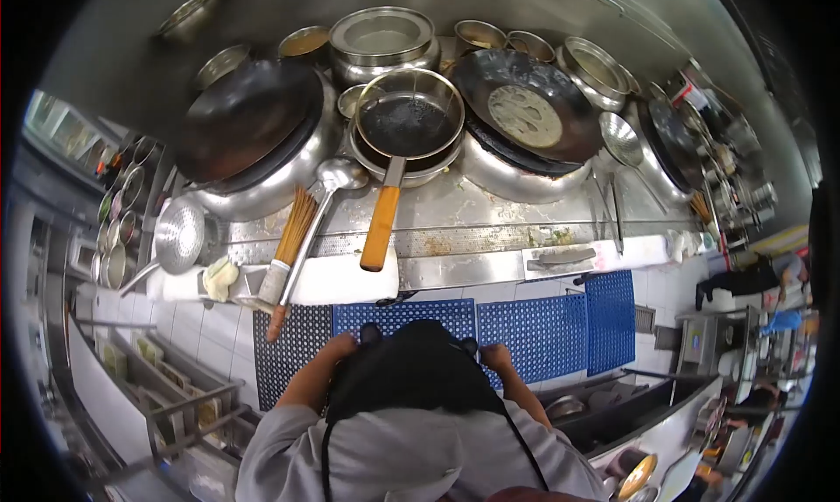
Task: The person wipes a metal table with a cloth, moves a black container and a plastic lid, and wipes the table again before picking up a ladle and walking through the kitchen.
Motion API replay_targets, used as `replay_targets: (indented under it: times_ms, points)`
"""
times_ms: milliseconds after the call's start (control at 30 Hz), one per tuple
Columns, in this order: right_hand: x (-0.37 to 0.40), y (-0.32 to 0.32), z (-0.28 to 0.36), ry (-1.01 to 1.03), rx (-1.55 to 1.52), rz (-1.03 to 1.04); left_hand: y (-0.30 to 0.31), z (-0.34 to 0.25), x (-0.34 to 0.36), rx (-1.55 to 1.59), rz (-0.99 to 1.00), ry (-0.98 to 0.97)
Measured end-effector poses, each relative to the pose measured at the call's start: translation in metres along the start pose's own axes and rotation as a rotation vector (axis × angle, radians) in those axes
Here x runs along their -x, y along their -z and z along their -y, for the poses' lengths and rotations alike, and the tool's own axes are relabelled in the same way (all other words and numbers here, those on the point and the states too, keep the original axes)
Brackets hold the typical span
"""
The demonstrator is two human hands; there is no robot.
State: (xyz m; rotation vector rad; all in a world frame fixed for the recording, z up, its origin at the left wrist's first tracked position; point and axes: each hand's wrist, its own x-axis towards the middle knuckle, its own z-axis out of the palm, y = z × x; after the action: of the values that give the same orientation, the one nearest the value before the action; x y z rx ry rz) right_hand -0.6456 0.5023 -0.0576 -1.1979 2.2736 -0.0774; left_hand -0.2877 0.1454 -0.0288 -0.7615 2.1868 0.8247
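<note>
My left hand (339, 346) hangs low at the side of my black apron (407, 366), its fingers too hidden to read. On the apron's other side my right hand (496, 356) looks rounded, with nothing visible in it. Beyond the hands, a fine strainer (382, 226) with a wooden handle rests across a pot. Left of it lie a ladle (341, 175) and a bamboo brush (297, 226). The right wok (573, 108) holds a pale, round layer (523, 115) of food or liquid. A dark wok (249, 117) sits tilted on the left burner.
Perforated skimmers (179, 235) (619, 137) lie at both ends of the steel range (490, 213). Several metal pots, including a large one (382, 36), line the back. White cloths (341, 277) lie along the front edge. Blue mats (534, 336) cover the floor. Another person (754, 277) stands far right.
</note>
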Motion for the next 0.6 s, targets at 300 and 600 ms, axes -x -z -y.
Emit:
replay_targets:
  times_ms: [300, 600]
  points:
    - [-0.007, 0.039, 0.131, -0.342, -0.403, -0.019, 0.02, 0.093, 0.091, 0.103, 0.281, 0.299]
    - [-0.047, -0.018, 0.1, 0.084, -0.007, 0.107, -0.038, 0.13, 0.027, 0.183, -0.348, -0.145]
